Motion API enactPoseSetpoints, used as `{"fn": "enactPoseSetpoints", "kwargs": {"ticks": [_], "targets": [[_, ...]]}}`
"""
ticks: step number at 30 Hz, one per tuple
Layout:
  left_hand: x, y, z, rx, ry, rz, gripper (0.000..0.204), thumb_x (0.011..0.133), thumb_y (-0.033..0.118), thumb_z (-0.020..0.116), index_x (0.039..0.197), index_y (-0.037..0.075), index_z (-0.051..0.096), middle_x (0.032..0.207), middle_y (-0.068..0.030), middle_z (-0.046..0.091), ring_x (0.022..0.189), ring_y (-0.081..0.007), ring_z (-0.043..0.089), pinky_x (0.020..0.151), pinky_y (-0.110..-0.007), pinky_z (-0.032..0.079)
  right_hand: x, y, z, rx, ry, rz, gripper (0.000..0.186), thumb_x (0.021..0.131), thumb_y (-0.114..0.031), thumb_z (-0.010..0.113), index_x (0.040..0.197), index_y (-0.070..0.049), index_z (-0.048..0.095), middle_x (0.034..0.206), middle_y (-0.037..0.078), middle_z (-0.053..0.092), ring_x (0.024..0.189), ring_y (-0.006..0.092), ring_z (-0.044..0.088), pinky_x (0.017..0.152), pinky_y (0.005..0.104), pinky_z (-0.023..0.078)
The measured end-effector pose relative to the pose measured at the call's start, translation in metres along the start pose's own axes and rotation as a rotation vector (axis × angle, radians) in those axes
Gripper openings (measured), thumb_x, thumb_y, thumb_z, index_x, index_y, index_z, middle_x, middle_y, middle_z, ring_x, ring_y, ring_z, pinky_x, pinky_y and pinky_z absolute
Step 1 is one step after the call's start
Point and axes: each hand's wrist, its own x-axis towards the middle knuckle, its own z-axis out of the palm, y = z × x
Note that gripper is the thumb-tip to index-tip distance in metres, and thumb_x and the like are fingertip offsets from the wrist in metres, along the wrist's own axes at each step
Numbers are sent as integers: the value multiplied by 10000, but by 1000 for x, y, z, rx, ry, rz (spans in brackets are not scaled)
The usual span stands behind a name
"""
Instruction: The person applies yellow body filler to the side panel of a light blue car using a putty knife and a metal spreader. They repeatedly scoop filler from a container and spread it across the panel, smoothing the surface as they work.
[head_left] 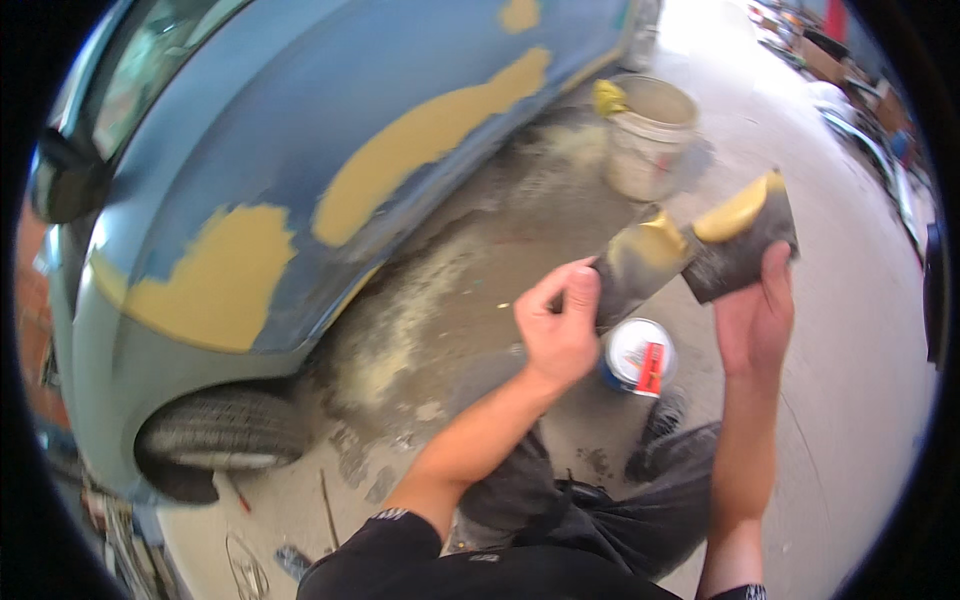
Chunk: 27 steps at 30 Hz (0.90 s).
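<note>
My left hand [557, 330] grips a dark flat spreader [627, 283], thumb on top, with yellow body filler smeared over its far end. In my right hand [757, 325] is a second, wider dark spreader [735, 262], which bears a thick ridge of yellow filler [738, 210] along its far edge. The two spreaders meet or nearly meet at their edges; I cannot tell if they touch. To the left stands a car [290, 120] with a blue-grey side. Yellow filler patches [430, 145] cover parts of it, including one above the wheel arch.
Below my hands, a round can [637, 350] with a white lid and red label sits on the floor between my legs. A dirty white bucket [652, 150] with a yellow cloth-like thing on its rim stands farther off. The car's tyre [222, 430] is at lower left. Clutter [825, 60] lines the far right.
</note>
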Motion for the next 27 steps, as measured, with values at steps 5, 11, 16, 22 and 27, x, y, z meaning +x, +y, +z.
{"fn": "enactPoseSetpoints", "kwargs": {"ticks": [5,11,16,22,27], "targets": [[5,-9,6,-155,-26,-219,355,972,240,563,701,16,517,696,86,462,665,-34,375,557,-209,295,-5,3,-1,-381,-246,-37,310,975,-115,508,1272,-31,543,1109,32,580,976,144,522,876,284,418],[12,-6,3,-120,89,-168,382,980,303,545,851,-48,625,785,31,567,726,-61,460,642,-215,383,-14,4,13,-1296,-47,-175,249,933,-37,545,1167,-12,626,1028,93,614,900,146,576,799,252,449],[-2,-4,12,51,-68,113,349,978,240,544,1045,-88,644,925,-65,670,858,-115,579,778,-253,464,-33,35,25,-1328,-168,-541,339,800,14,618,1129,-57,661,991,125,600,909,278,585,787,352,490],[10,-6,2,-35,6,123,368,990,257,519,1042,-85,642,907,-82,667,817,-114,580,729,-235,469,-40,40,23,-1252,-413,-362,323,788,49,636,1095,-44,675,1028,129,595,910,240,596,754,312,498],[9,-9,-4,-147,23,96,443,985,333,521,1025,-90,644,890,-73,654,781,-115,570,711,-237,454,-10,-3,22,-417,206,162,288,976,-150,519,1243,-63,586,1067,38,620,919,155,582,795,283,474]]}}
